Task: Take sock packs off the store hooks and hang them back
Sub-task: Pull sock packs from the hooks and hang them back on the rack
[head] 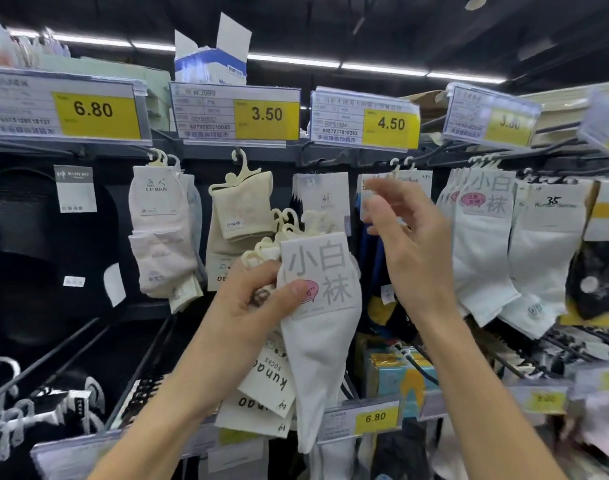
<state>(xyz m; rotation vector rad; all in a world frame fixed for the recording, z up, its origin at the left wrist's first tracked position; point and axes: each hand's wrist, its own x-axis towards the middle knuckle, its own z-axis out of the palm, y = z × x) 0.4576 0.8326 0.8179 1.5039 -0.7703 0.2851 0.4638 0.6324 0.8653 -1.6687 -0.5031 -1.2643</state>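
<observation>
I see my left hand [258, 296] with its grip closed around a bunch of sock packs [317, 306], thumb pressed on the front white pack's label, cream plastic hangers [289, 226] fanning out above my fingers. The bunch sits in front of the rack, off the hooks, below the 3.50 price tag [266, 114]. My right hand [410, 244] is raised just beside it, fingers spread and empty, in front of the hanging blue socks [374, 268].

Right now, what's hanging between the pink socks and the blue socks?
In the head view, one beige sock pack hangs between the pink socks and the blue socks.
</observation>
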